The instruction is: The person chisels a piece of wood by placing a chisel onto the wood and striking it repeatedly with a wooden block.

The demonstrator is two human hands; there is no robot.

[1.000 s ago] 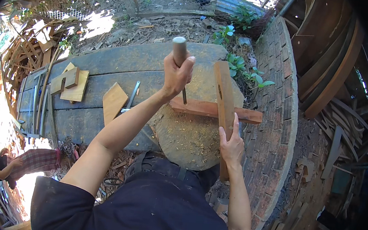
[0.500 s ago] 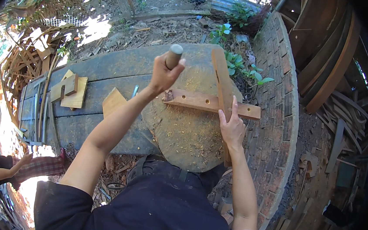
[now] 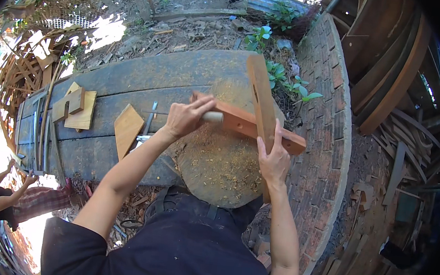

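Note:
My left hand (image 3: 184, 117) is closed around a chisel-like tool with a pale cylindrical handle (image 3: 212, 117) and a thin shaft. The handle's butt points right, toward a reddish wooden beam (image 3: 239, 124) with holes in it; blur hides whether they touch. Across the beam's right part runs a long slotted board (image 3: 262, 96), reaching from the far edge of the bench back toward my body. My right hand (image 3: 274, 163) grips this board just on my side of the beam, thumb on its left, index finger stretched along it. The beam's left end lies partly behind my left hand.
A round wood block (image 3: 221, 182) strewn with shavings sits at the plank bench (image 3: 109, 151). Left are a pale wood offcut (image 3: 127, 128), a notched block (image 3: 69, 105) and metal bars. A low brick wall (image 3: 324, 146) borders the right. Another person (image 3: 10, 198) works far left.
My left hand has come down and turned, so the tool's handle now points right. The holed beam has tilted, its left end farther away. My right hand stays on the slotted board.

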